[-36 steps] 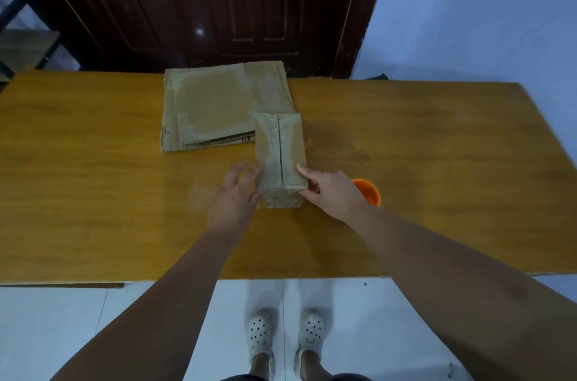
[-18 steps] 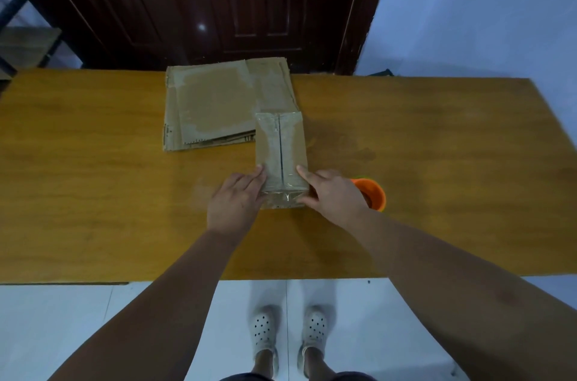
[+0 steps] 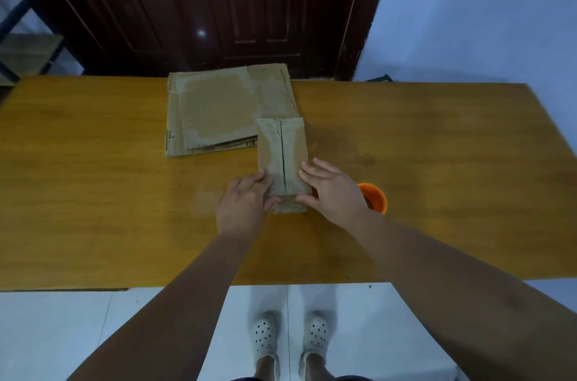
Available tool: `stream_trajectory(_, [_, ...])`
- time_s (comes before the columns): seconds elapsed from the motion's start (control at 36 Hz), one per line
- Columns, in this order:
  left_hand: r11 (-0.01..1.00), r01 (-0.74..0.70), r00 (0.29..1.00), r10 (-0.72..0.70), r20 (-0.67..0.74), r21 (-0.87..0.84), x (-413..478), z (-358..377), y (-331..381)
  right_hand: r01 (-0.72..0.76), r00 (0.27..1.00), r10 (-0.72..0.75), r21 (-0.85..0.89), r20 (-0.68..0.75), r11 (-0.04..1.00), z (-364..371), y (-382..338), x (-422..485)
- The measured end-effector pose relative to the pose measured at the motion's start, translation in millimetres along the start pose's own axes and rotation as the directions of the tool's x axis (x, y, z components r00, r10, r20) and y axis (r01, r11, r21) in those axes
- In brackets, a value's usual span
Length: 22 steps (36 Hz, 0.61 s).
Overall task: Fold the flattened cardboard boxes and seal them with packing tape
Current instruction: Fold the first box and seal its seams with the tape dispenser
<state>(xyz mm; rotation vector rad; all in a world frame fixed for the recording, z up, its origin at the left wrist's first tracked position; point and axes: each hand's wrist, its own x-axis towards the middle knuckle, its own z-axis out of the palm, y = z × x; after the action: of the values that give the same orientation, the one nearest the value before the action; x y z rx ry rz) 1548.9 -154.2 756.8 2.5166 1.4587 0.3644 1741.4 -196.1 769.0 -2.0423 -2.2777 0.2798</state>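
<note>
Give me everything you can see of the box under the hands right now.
The box is a long, narrow carton of worn brown cardboard, lying flat on the table with its length running away from the person. Its top flaps are closed, meeting in a seam down the middle; a paler sheen there may be tape. The far end covers a corner of the flat cardboard stack. The left hand grips the near left corner; the right hand presses flat on the near right top.
</note>
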Motion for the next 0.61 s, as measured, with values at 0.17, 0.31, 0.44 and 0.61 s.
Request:
stream_trajectory(0.17, [0.984, -0.081, 0.996, 0.087, -0.031, 0.160, 2.7, -6.4, 4.3, -0.007, 0.998, 0.011, -0.081, 0.057, 0.997, 2.6, 0.5, 0.8])
stream_trajectory(0.31, [0.966, -0.172, 0.982, 0.183, -0.041, 0.195, 3.6, -2.7, 5.9, 0.042, 0.997, -0.028, -0.189, 0.077, 0.981, 4.3, -0.9, 3.6])
stream_trajectory(0.44, [0.985, -0.141, 0.989, 0.134, 0.069, 0.102, 4.1, -5.3, 5.6, 0.016, 0.999, -0.007, -0.161, 0.054, 0.987, 7.4, -1.5, 2.1])
stream_trajectory(0.61, [0.976, -0.179, 0.984, 0.175, 0.039, 0.127, 7.9, -7.2, 5.1, -0.070, 0.998, 0.069, -0.048, -0.009, 0.996, 7.7, -7.3, 1.6])
